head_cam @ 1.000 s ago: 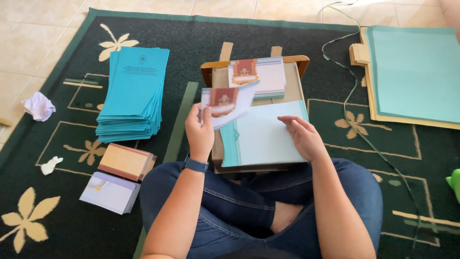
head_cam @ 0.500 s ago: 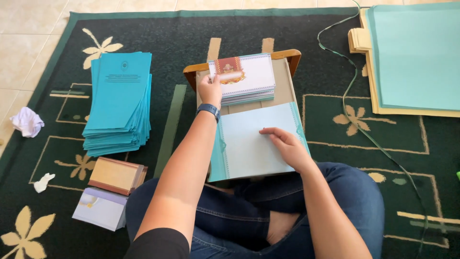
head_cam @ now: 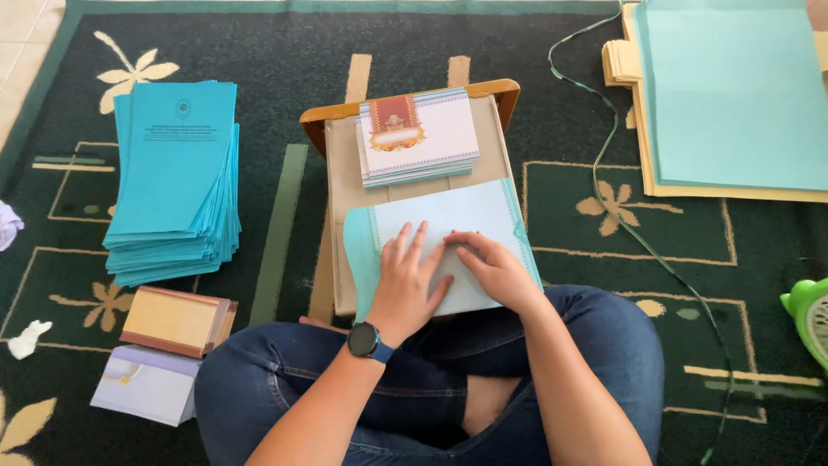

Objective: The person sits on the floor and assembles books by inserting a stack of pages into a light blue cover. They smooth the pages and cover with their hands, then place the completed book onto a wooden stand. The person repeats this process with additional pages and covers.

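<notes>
A small wooden tray table (head_cam: 345, 181) stands on the carpet in front of my crossed legs. On its near half lies a pale blue envelope (head_cam: 466, 216) with a teal flap at the left. My left hand (head_cam: 407, 285), with a dark watch on its wrist, lies flat on the envelope with fingers spread. My right hand (head_cam: 493, 269) rests beside it, fingertips pressing the same envelope. At the far end of the table sits a stack of white cards (head_cam: 420, 138) with a red and gold emblem on top.
A tall stack of teal sheets (head_cam: 175, 173) lies at the left. Below it are a tan box (head_cam: 175, 321) and pale lavender envelopes (head_cam: 147, 385). A large teal sheet on cream board (head_cam: 733, 95) is at the far right, with a thin cord (head_cam: 617, 181) and a green object (head_cam: 809, 315).
My left hand put a card on the far stack, then came back down onto the envelope. Both hands now lie on it.
</notes>
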